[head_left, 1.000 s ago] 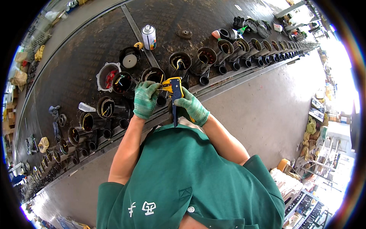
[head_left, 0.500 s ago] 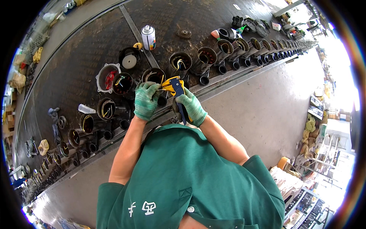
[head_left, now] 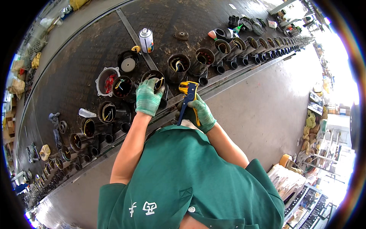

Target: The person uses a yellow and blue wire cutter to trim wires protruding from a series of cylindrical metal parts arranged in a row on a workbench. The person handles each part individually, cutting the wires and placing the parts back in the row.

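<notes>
My left hand (head_left: 147, 98), in a green knitted glove, reaches over the rim of a dark metal cylinder (head_left: 151, 74). Its fingers are curled at the opening, beside a yellow wire (head_left: 161, 81); whether they pinch that wire is hidden. My right hand (head_left: 204, 114), gloved the same way, is wrapped round the handles of a yellow and dark blue wire stripper (head_left: 187, 96). The tool stands with its yellow jaws pointing away from me, apart from the wire. Right of the left hand's cylinder is another cylinder (head_left: 178, 65) with pale and yellow wires inside.
A long row of similar cylinders runs along the dark table's (head_left: 91, 49) near edge. Behind it stand a spray can (head_left: 146, 40), a black round housing (head_left: 127, 61) and a grey flanged ring (head_left: 102, 83) with red pieces inside. A clear bottle (head_left: 87, 113) lies further left.
The wire stripper has come away from the wire, moving right and slightly toward me with my right hand. My left hand has shifted a little right and now sits lower at the cylinder's mouth.
</notes>
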Demonstrator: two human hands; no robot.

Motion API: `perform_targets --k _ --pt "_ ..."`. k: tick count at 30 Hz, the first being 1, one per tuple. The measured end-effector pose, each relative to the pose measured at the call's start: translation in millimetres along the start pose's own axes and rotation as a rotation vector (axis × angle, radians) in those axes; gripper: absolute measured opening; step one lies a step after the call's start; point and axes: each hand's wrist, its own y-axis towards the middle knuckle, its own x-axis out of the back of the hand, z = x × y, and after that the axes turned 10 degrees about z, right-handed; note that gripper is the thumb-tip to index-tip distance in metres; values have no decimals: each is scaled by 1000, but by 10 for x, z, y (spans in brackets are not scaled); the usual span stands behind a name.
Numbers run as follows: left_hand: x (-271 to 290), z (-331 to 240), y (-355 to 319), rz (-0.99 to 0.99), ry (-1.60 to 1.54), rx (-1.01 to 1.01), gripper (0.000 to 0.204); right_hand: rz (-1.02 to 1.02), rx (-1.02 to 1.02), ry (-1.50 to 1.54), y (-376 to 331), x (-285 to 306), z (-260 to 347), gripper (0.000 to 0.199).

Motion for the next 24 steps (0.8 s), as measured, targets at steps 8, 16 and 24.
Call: perform_targets --k 8,16,24 --pt "136 -47 79 165 2 42 23 10 -36 -55 6 -39 -32 69" --pt "58 196 -71 81 -144 -184 22 64 -74 -336 273 16 55 64" --pt "-14 271 -110 30 -146 -190 27 157 -90 -464 413 18 94 64"
